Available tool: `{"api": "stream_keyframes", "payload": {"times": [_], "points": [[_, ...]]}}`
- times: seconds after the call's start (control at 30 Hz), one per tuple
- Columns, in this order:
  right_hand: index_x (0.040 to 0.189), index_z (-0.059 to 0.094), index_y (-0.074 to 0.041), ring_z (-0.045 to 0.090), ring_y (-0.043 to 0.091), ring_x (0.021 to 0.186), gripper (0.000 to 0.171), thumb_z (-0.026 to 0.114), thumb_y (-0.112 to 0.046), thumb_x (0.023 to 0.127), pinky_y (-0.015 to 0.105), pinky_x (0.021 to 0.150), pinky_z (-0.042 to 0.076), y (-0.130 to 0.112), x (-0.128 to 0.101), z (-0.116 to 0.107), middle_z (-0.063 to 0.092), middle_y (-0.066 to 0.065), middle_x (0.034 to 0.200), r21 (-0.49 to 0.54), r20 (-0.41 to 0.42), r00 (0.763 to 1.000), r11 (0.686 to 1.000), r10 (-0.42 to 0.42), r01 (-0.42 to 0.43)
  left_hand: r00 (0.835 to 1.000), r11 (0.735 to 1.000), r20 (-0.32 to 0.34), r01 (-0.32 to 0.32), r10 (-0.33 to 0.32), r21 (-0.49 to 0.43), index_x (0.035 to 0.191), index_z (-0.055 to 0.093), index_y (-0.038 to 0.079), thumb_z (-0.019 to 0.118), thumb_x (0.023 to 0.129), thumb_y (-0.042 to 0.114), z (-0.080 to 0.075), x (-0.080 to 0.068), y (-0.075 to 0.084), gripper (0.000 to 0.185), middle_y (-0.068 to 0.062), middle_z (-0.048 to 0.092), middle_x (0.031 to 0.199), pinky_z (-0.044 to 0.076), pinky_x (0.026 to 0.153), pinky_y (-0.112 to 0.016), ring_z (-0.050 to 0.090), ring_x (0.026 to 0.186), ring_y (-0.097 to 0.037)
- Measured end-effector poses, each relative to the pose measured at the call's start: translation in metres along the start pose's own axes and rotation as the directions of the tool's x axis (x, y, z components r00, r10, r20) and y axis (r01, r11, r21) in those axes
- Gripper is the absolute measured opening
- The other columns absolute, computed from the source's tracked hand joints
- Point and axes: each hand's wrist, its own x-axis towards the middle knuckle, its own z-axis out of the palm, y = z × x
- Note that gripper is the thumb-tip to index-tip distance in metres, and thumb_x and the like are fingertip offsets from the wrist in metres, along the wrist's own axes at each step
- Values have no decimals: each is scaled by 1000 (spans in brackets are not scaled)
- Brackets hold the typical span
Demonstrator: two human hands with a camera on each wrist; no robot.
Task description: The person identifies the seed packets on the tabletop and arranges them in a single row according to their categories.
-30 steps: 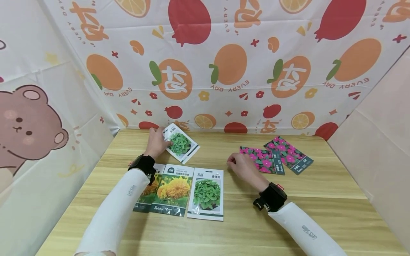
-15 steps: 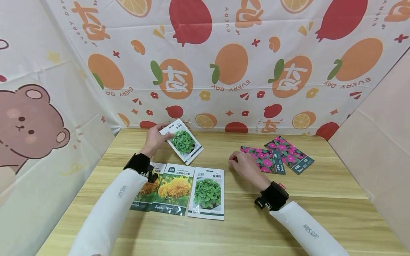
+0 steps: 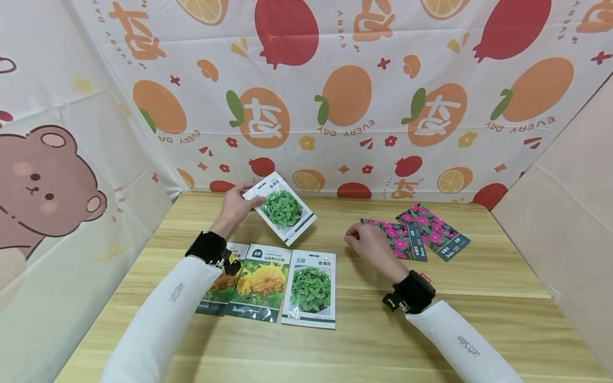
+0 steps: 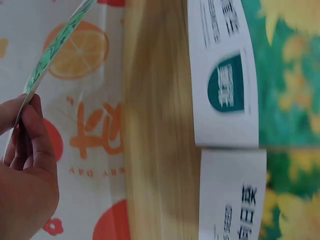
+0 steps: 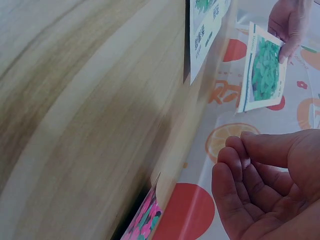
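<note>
- The backdrop (image 3: 335, 96), a cloth printed with oranges and pomegranates, rose behind everything; a sheet with a bear (image 3: 43, 181) hung on the left, and a plain pink one (image 3: 565, 213) on the right.
- The table (image 3: 431, 319), light wood with lengthwise grain, filled the lower half of the head view and bore all the packets.
- The left hand (image 3: 235, 205) was raised over the far left part of the table; thumb and fingers pinched the corner of a mint packet (image 3: 286, 208), which was lifted off the wood and tilted, its green-leaf face toward the camera; in the left wrist view the packet (image 4: 52, 47) showed edge-on above the fingertips.
- The right hand (image 3: 370, 246) rested on the table to the right of centre, fingers loosely curled and holding nothing; its knuckles lay just beside the pink packets; the right wrist view showed the curled fingers (image 5: 240, 170) empty, with the lifted packet beyond.
- Near the front, three packets lay flat in a row: a second mint packet (image 3: 309, 289) on the right, a sunflower packet (image 3: 261, 283) touching its left edge, and another sunflower packet (image 3: 217, 290) half hidden under the left forearm.
- Two pink packets (image 3: 421, 231) with pink flowers lay at the far right, overlapping at an angle, well apart from the row.
- A black wristband (image 3: 412, 291) sat on each wrist, above white sleeves.
</note>
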Motion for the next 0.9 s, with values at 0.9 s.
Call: {"api": "stream_keyframes", "payload": {"times": [0.9], "points": [[102, 75, -7, 56, 16, 69, 12, 67, -15, 103, 28, 62, 42, -2, 4, -5, 70, 3, 85, 134, -138, 990, 990, -17, 36, 971, 991, 213, -83, 103, -104, 143, 56, 1, 73, 95, 3, 43, -28, 33, 50, -18, 60, 126, 57, 81, -27, 63, 101, -21]]}}
